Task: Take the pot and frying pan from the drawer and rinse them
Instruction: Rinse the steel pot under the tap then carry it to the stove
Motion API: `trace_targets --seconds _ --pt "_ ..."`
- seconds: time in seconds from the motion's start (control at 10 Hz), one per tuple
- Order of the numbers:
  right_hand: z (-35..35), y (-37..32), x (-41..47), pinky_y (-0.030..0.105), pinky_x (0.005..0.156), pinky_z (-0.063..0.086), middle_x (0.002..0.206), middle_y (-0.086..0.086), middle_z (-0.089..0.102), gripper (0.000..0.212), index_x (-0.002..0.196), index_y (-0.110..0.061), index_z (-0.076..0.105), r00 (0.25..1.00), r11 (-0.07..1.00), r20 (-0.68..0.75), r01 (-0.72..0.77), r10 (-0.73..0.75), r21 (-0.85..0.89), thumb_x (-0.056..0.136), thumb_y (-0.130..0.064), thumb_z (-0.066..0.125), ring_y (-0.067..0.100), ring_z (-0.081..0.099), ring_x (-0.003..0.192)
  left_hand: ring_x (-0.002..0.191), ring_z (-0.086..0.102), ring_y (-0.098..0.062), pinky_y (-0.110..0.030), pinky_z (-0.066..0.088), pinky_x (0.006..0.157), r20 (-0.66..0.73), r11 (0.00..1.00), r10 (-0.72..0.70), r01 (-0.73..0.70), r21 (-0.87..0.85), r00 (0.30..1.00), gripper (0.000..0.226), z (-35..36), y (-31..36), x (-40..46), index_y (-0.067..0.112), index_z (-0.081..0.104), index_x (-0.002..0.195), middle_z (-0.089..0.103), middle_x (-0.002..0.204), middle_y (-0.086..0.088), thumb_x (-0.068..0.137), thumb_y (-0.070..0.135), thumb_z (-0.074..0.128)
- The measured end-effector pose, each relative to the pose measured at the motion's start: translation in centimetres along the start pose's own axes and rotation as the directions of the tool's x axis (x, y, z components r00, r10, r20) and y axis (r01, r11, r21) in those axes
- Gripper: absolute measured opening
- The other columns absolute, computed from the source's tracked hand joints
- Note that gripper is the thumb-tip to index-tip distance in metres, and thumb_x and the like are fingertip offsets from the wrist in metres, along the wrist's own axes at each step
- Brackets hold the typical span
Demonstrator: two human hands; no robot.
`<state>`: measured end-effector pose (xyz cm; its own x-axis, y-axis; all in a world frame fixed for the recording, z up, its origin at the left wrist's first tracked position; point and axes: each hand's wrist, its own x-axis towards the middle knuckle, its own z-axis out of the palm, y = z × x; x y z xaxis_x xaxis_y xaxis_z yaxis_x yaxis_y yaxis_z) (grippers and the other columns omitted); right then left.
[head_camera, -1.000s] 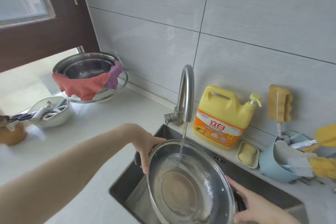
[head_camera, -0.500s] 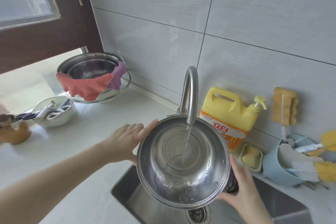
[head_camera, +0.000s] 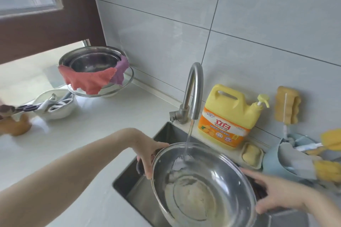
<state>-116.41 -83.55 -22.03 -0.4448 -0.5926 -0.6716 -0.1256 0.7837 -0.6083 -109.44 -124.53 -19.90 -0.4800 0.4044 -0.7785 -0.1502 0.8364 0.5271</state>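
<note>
A stainless steel pot (head_camera: pixel 203 188) is held tilted over the sink (head_camera: pixel 162 134), its open mouth facing me. Water runs from the curved faucet (head_camera: pixel 193 86) onto the pot's inner wall and foams at the bottom. My left hand (head_camera: pixel 147 155) grips the pot's dark left handle at the rim. On the other side, my right hand (head_camera: pixel 276 193) holds the dark right handle. No frying pan is in view.
A yellow detergent jug (head_camera: pixel 228 114) and a soap dish (head_camera: pixel 251 155) stand behind the sink. A blue holder (head_camera: pixel 287 162) with sponges and brushes is at the right. Stacked steel bowls (head_camera: pixel 94 61) with cloths and a white bowl (head_camera: pixel 53 105) of utensils sit on the left counter.
The pot has dropped lower into the sink and tipped back. My left hand went from resting open against the rim to gripping the left handle.
</note>
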Motion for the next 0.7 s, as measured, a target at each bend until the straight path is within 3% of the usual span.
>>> trace_targets --seconds 0.1,0.2,0.3,0.4,0.5,0.6,0.7 --pt "5.2 2.9 3.2 0.006 0.104 0.027 0.152 -0.024 0.027 0.114 0.141 -0.059 0.001 0.990 1.000 -0.141 -0.009 0.010 0.002 0.062 -0.041 0.080 -0.012 0.029 0.130 0.068 0.069 0.002 -0.046 0.051 0.099 -0.023 0.996 -0.044 0.046 0.072 0.999 0.085 -1.4 1.9 -1.7 0.033 0.033 0.137 0.070 0.082 0.024 0.072 0.015 0.085" --pt "10.4 3.9 5.7 -0.009 0.092 0.017 0.153 -0.032 -0.003 0.116 0.123 -0.062 -0.024 0.972 0.992 -0.225 -0.041 0.068 0.122 0.067 -0.043 0.075 -0.025 0.009 0.125 0.050 0.064 0.005 -0.034 0.058 0.085 -0.107 0.979 -0.127 0.142 0.149 0.986 0.098 -1.6 4.4 -4.8 0.032 0.022 0.143 0.063 0.109 0.004 0.071 0.008 0.085" --pt "12.5 2.9 7.8 0.002 0.102 0.026 0.154 -0.025 0.021 0.124 0.135 -0.061 0.003 0.954 0.965 -0.297 0.052 0.027 0.255 0.049 -0.038 0.089 -0.019 0.025 0.126 0.073 0.073 -0.021 -0.042 0.060 0.075 -0.256 0.945 -0.092 0.165 0.281 0.962 0.123 -1.2 3.1 -5.2 0.048 0.005 0.141 0.059 0.111 -0.001 0.059 0.019 0.092" --pt "13.1 2.1 7.5 0.024 0.101 0.033 0.131 -0.021 0.041 0.138 0.145 -0.048 0.006 0.838 0.970 -0.545 0.164 -0.039 0.181 0.038 -0.042 0.093 0.006 0.041 0.126 0.099 0.059 -0.022 -0.035 0.045 0.092 -0.532 0.721 0.108 0.302 0.623 0.840 0.142 -0.1 0.3 -4.1 0.045 -0.024 0.142 0.053 0.114 0.001 0.055 0.049 0.089" --pt "9.5 0.7 5.4 0.013 0.089 0.034 0.122 -0.022 0.036 0.146 0.147 -0.054 -0.004 0.750 0.978 -0.641 0.209 -0.164 -0.005 0.037 -0.046 0.091 -0.008 0.041 0.115 0.091 0.044 -0.015 -0.026 0.033 0.084 -0.649 0.756 0.235 0.283 0.590 0.724 0.144 1.7 -2.3 -2.5 0.039 -0.041 0.137 0.048 0.111 0.004 0.062 0.064 0.079" --pt "5.4 -1.3 2.9 0.003 0.085 0.035 0.122 -0.024 0.035 0.136 0.134 -0.069 -0.007 0.782 0.965 -0.568 0.180 -0.258 -0.191 0.047 -0.039 0.093 -0.021 0.040 0.108 0.106 0.052 -0.018 -0.028 0.038 0.090 -0.677 0.888 0.120 0.227 0.401 0.727 0.146 3.3 -4.1 0.0 0.042 -0.042 0.137 0.052 0.123 0.003 0.059 0.062 0.080" --pt "1.8 -3.4 0.8 0.012 0.086 0.045 0.119 -0.019 0.038 0.131 0.132 -0.075 -0.005 0.868 0.957 -0.438 0.126 -0.233 -0.260 0.048 -0.045 0.090 0.001 0.055 0.099 0.120 0.055 -0.017 -0.029 0.041 0.098 -0.561 0.979 0.040 0.079 0.186 0.827 0.147 3.9 -4.4 1.6 0.049 -0.032 0.140 0.052 0.138 0.007 0.054 0.048 0.088"
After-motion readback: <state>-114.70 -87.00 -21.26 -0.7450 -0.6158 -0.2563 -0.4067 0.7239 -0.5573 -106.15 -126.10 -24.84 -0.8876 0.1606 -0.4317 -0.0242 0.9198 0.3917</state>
